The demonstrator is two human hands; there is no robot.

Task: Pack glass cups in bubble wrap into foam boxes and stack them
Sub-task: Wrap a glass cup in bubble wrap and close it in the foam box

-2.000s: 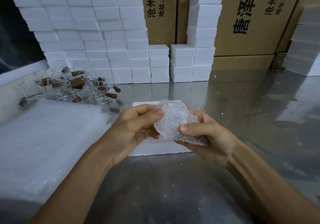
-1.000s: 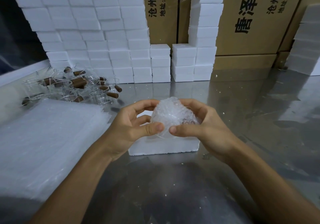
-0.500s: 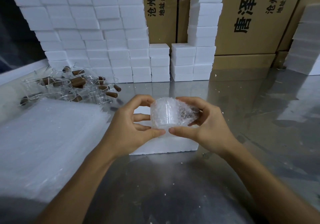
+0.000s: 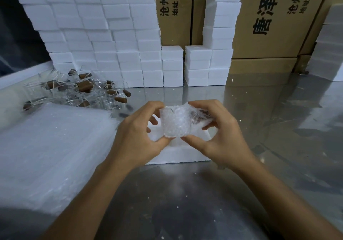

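- Head view: I see left hand [image 4: 138,137] and right hand [image 4: 219,135] both grasping the bubble-wrapped cup [image 4: 176,122].
- Cup held above open foam box [image 4: 178,154] on the surface [image 4: 185,193].

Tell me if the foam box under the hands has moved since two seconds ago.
No. The foam box sits at the same spot on the table, equally far before the foam stacks; only the wrapped cup turned above it.

Two hands [image 4: 138,137], one wrapped cup [image 4: 176,121], one open foam box [image 4: 178,154], three printed cartons [image 4: 274,17]
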